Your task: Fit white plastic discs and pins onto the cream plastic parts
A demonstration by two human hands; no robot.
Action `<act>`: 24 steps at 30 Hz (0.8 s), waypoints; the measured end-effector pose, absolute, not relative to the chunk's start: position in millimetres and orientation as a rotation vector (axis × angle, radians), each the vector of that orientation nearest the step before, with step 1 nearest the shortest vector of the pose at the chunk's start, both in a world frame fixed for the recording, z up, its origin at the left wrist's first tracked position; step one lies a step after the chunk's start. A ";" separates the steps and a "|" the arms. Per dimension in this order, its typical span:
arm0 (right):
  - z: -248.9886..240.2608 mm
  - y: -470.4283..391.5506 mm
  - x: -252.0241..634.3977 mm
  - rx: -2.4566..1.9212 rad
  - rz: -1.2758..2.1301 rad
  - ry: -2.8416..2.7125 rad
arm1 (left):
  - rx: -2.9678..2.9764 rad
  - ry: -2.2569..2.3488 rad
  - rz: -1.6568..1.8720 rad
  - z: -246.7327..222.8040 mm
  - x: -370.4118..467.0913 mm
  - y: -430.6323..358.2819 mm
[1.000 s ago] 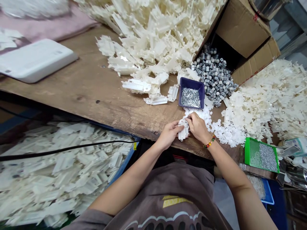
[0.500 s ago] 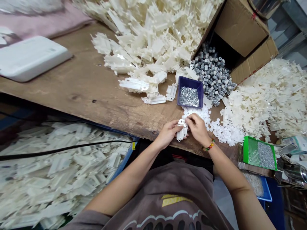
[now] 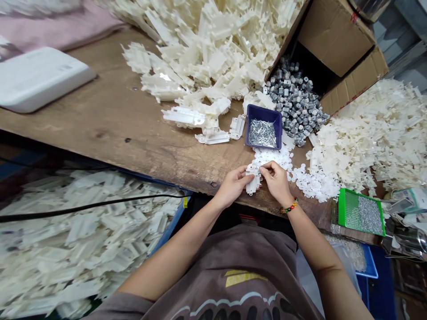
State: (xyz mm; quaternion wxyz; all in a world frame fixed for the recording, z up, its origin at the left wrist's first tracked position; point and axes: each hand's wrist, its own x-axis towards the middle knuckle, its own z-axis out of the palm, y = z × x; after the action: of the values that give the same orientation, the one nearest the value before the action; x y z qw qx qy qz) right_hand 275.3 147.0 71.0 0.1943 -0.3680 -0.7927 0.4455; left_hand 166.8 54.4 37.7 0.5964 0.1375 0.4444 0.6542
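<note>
A white moulded plastic part (image 3: 252, 180) is held over the table's front edge. My left hand (image 3: 234, 185) is closed on it, with the thumb across its face. At the part's upper right side, my right hand (image 3: 276, 181) is in a pinch; whatever lies between its fingertips is too small to make out. Just beyond the hands are small white plastic discs (image 3: 274, 155) in a loose heap. Behind them stands a dark purple bin (image 3: 247, 129) with thin metal pins (image 3: 263, 133) in it.
Cream plastic parts (image 3: 213, 49) are piled at the back, with small grey metal cylinders (image 3: 293, 98) spilling from a cardboard box (image 3: 336, 35). A green tray (image 3: 342, 209) of tiny metal pieces sits right. White parts (image 3: 83, 240) fill a container below left, crossed by a black cable (image 3: 100, 206).
My right hand has shifted slightly at the part's upper right side, its fingers drawn a little back from the face. My left hand keeps its hold. The view has moved very slightly.
</note>
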 end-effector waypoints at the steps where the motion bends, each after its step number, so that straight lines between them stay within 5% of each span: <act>1: 70.8 146.2 274.8 -1.035 1.166 -2.279 | 0.320 1.035 1.522 37.5 167.1 54.2; 17: 72.5 138.9 270.8 -0.892 0.671 -2.622 | 0.381 1.050 1.568 35.3 168.4 52.8; 24: 80.2 142.1 273.6 -0.923 0.853 -2.582 | 0.337 1.025 1.575 38.3 167.6 54.6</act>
State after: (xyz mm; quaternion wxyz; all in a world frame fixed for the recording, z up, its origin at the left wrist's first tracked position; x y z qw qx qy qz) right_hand 273.6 142.1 80.2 0.1343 -0.3186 -0.8910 0.2943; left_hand 167.6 54.6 38.3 0.5781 0.1439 0.4382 0.6731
